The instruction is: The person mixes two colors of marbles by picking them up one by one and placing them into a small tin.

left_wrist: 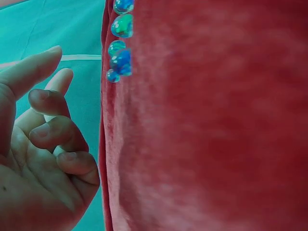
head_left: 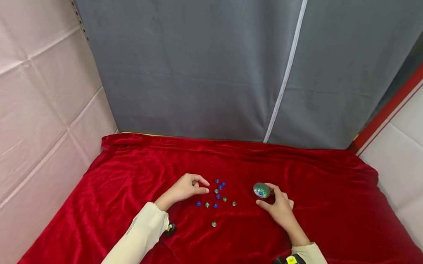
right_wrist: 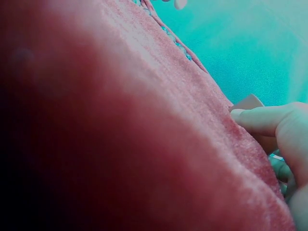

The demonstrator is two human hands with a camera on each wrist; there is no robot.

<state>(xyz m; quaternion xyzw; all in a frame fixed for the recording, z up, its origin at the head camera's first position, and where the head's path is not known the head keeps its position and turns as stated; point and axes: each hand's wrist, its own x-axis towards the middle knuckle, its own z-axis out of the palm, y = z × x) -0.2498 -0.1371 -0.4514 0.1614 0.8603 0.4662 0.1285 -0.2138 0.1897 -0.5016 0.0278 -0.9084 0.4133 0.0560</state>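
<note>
surface: red velvet cloth (head_left: 339, 208) | on it: scattered marbles (head_left: 216, 196), round glass piece (head_left: 261, 190)
</note>
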